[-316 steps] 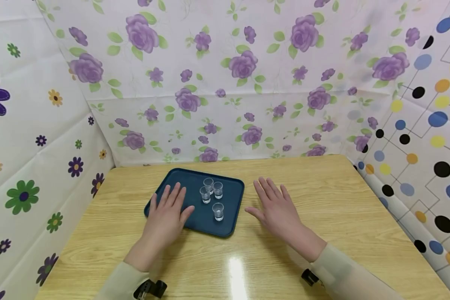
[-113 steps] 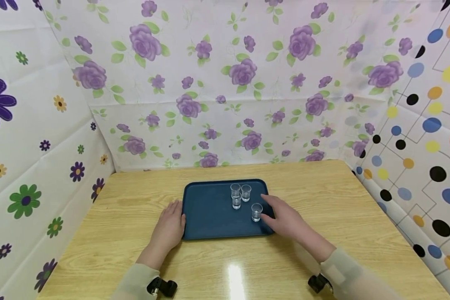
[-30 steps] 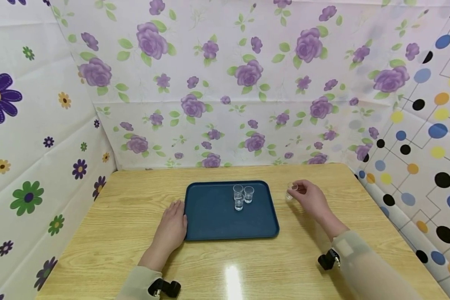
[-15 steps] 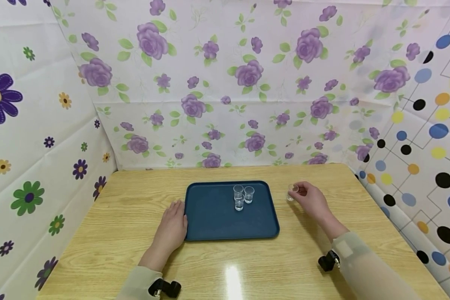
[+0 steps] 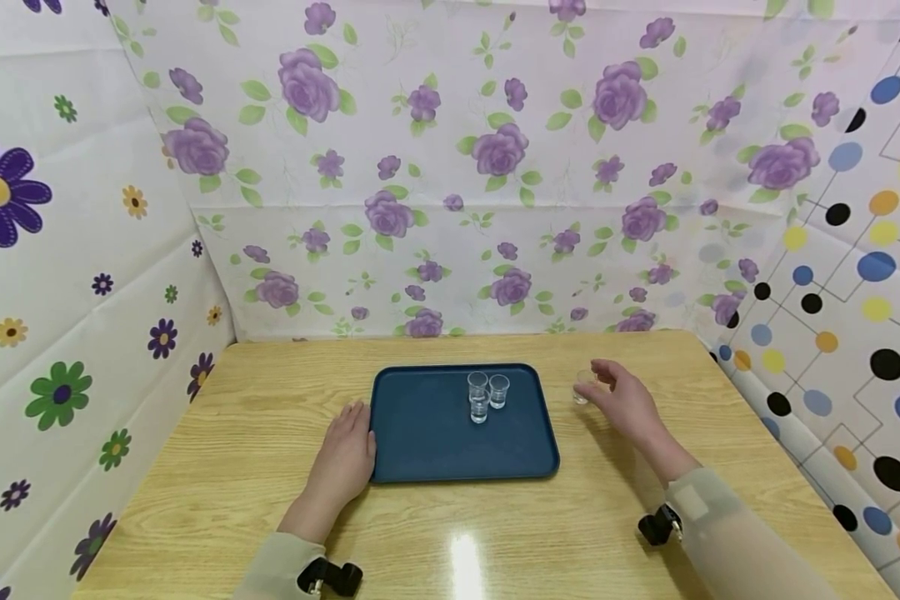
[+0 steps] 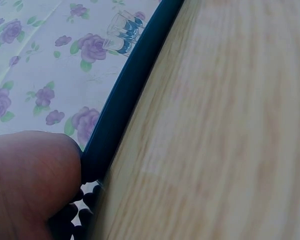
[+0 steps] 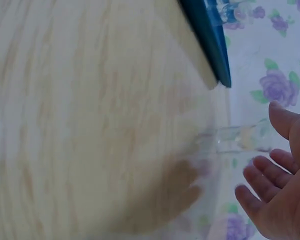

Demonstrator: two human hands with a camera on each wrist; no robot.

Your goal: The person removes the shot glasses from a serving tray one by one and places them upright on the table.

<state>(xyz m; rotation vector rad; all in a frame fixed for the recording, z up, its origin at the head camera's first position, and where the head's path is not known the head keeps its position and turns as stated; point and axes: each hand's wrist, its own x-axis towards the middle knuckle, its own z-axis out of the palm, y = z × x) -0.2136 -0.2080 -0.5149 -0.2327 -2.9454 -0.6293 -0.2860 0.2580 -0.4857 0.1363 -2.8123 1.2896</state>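
My left hand [image 5: 345,450] lies along the left side of the dark blue tray [image 5: 427,442], fingers extended. In the left wrist view its thumb side rests against the tray's rim [image 6: 125,90]. Three clear shot glasses stand grouped on the tray, one of them a front shot glass [image 5: 479,408]. Right of the tray, another shot glass [image 5: 581,392] stands upright on the table. My right hand [image 5: 626,404] is around its rim, thumb and fingers spread apart. In the right wrist view this shot glass [image 7: 240,138] shows between the thumb and the loosely bent fingers.
The wooden table [image 5: 525,533] ends at a flowered cloth wall [image 5: 435,208] behind. More patterned cloth hangs at the left and right sides. A black wrist camera [image 5: 330,575] sits on the left sleeve, another camera [image 5: 658,525] on the right.
The tray was straightened and shifted right. My right hand lifted the front shot glass off it, set it on the table to the right, and has now parted its fingers. The left hand stays still lately.
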